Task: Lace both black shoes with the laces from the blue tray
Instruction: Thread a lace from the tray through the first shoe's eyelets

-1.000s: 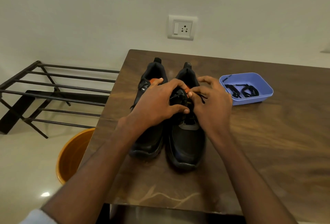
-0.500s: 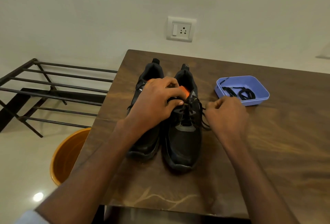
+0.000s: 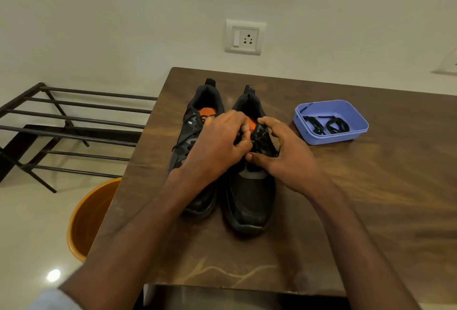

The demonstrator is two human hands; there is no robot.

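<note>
Shoes, 2 of them, black with orange insoles, stand side by side on the brown wooden table [image 3: 371, 198], toes toward the person. The left shoe [image 3: 195, 134] has a thin black lace hanging at its outer side. Over the right shoe [image 3: 249, 198], the left hand [image 3: 217, 146] curls its fingers at the eyelets, pinching the lace [image 3: 259, 137]; the right hand [image 3: 284, 153] curls round the shoe's other side, thumb against the left fingers. To the right, well apart, the blue tray [image 3: 356, 114] holds 2 coiled black laces [image 3: 326, 125].
</note>
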